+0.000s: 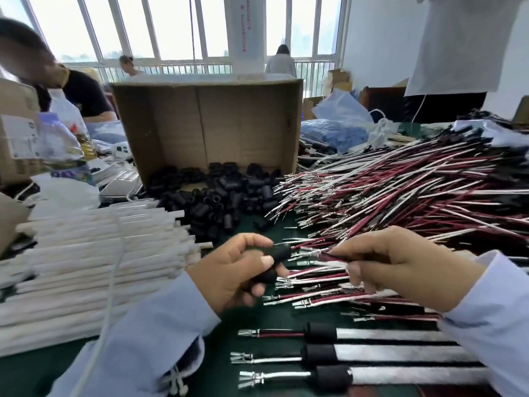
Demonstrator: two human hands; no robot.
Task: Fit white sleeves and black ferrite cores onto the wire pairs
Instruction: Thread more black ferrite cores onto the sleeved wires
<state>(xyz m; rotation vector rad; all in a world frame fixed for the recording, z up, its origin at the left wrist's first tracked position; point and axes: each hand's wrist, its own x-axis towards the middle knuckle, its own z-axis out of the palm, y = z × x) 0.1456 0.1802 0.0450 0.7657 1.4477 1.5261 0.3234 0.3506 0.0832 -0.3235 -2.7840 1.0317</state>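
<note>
My left hand (233, 270) grips black ferrite cores (279, 253) between thumb and fingers, one pointing right toward the wires. My right hand (400, 262) pinches a red-and-white wire pair (317, 252) whose metal terminal ends sit just at the core's mouth. A heap of loose wire pairs (400, 193) spreads across the right side. Loose black cores (217, 202) lie in a pile ahead. White sleeves (94, 253) are stacked at the left. Three finished assemblies (372, 353), each with a core and a white sleeve, lie in a row near the front edge.
An open cardboard box (206, 124) stands on its side behind the core pile. Bottles and plastic bags (60, 144) crowd the far left, blue bags (337, 130) the back right. A white cord (111, 282) runs over the sleeves. Other people work behind.
</note>
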